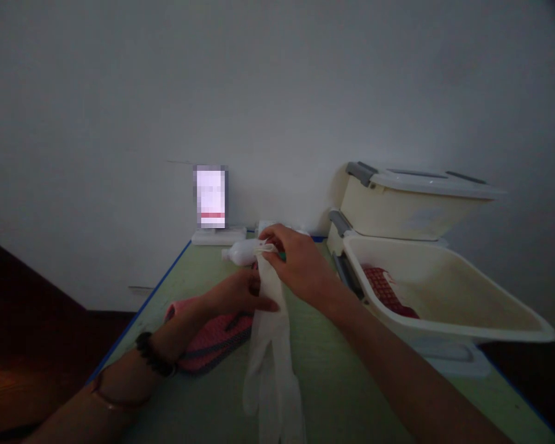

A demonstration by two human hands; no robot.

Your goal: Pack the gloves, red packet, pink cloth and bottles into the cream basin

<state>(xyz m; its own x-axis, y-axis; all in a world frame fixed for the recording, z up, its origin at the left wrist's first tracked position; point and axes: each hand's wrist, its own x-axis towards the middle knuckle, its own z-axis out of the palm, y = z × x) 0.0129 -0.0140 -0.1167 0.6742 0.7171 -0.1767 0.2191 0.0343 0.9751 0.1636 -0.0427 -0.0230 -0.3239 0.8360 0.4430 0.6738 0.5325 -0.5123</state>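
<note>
A long white limp fabric piece (274, 333) hangs down in front of me and divides lower down into narrower parts; I cannot tell its exact kind. My right hand (293, 256) pinches its gathered top end. Lower on the cloth, my left hand (243, 293) grips its side, thumb across the front and fingers behind. Just left of the top end lies a white bottle (243, 252) on its side. Beneath my left forearm is a pink knitted item (213, 336) with dark grey edging, partly covered by the arm.
On the right stands a cream bin (462, 333) with a red patterned cloth (386, 290) inside. Behind it is another cream bin (398, 213) with a lid. A lit screen (211, 196) on a white stand (219, 237) is at the back left of the green table (346, 382), against the wall.
</note>
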